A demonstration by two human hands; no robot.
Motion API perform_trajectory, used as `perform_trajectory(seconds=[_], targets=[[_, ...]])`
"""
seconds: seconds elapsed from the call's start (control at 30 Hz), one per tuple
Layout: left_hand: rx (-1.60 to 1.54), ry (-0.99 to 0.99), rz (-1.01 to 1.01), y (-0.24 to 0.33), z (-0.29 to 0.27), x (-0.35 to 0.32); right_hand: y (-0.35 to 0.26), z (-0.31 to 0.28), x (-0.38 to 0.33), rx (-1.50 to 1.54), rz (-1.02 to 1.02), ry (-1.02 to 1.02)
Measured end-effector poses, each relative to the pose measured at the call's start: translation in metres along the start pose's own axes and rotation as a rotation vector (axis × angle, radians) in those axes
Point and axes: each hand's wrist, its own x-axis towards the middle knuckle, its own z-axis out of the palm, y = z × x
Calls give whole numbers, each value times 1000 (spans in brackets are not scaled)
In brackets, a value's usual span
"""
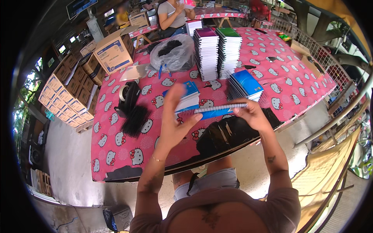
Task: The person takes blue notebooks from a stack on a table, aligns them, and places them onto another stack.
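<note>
Left of centre, the left hand (173,130) is forming a wide grip beside the blue notebook (215,113) mid-frame, its coil (222,106) seemingly being fitted, while the right hand (253,115), centre-right, is pinching it, probably calling for steady alignment next.

The person is wearing a brownish short-sleeved top (252,204) across the bottom centre of the frame, with pale grey shorts (210,183) showing just above it. A thin bracelet (158,159) is circling the left wrist, and tattoos (271,159) are marking both forearms.
</note>
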Motion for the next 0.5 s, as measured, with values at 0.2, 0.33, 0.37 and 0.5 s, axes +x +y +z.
perform_trajectory(seconds=[0.2,0.33,0.37,0.5], targets=[[326,-160,318,-20,46,21,-36,-9,26,405,150,404],[397,-371,624,-8,95,14,-50,-48,42,605,198,293],[383,-394,677,-4,102,14,-39,-69,48,474,190,289],[239,-300,342,-27,75,7,-19,-115,68,28,288,240]])
